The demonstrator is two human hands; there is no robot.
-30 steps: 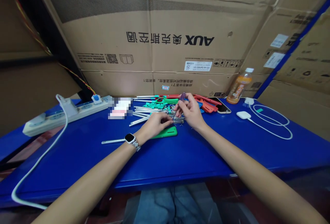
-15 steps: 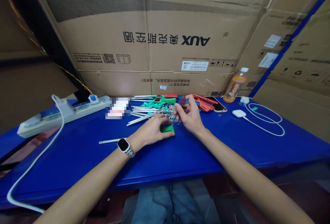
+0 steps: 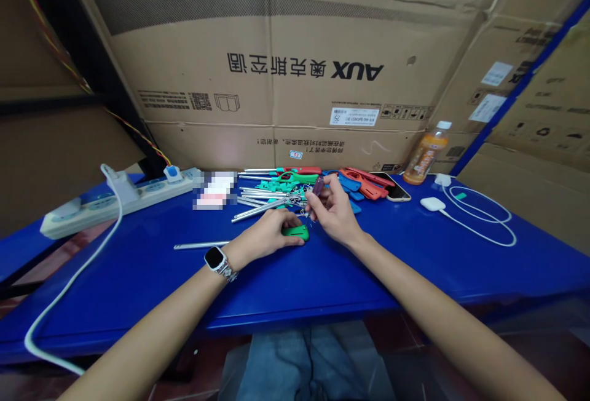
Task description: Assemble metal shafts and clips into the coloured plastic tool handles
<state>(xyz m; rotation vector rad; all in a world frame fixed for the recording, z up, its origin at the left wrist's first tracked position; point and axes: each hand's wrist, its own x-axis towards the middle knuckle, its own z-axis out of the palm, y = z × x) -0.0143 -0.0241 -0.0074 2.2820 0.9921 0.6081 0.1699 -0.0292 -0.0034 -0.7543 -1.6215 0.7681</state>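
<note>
Holding a green handle (image 3: pixel 302 232) flat against the blue surface (image 3: pixel 322 284) with the left hand (image 3: pixel 271 232), fingers bent over the far edge and thumb along the near side. On the left wrist, a watch (image 3: pixel 214 258) with a metal band. Out past that wrist, lying on the surface and pointing left, a metal tube (image 3: pixel 196 245); impossible to tell whether joined to the green handle, being hidden under hand and wrist. Closed around a purple-handled tool (image 3: pixel 318 186) with the right hand (image 3: pixel 340 213), tilted, thin shaft pointing down toward the right end of the green handle; too small to tell whether touching. Just beyond both hands, in a loose heap, more metal tubes (image 3: pixel 251 211), small teal parts (image 3: pixel 267 186) and a second, brighter green handle (image 3: pixel 302 178). Behind the right hand, blue handles (image 3: pixel 349 183) and, just beside those, red handles (image 3: pixel 371 187) close to a phone (image 3: pixel 400 192). Farther right, near the back edge, an orange drink bottle (image 3: pixel 424 158), upright, then a white charging puck (image 3: pixel 432 205) with a looped white cable (image 3: pixel 493 219). At far left, a white power strip (image 3: pixel 152 187) with plugs in place. Along the back, standing behind everything, printed cardboard (image 3: pixel 295 32) with upside-down lettering.
</note>
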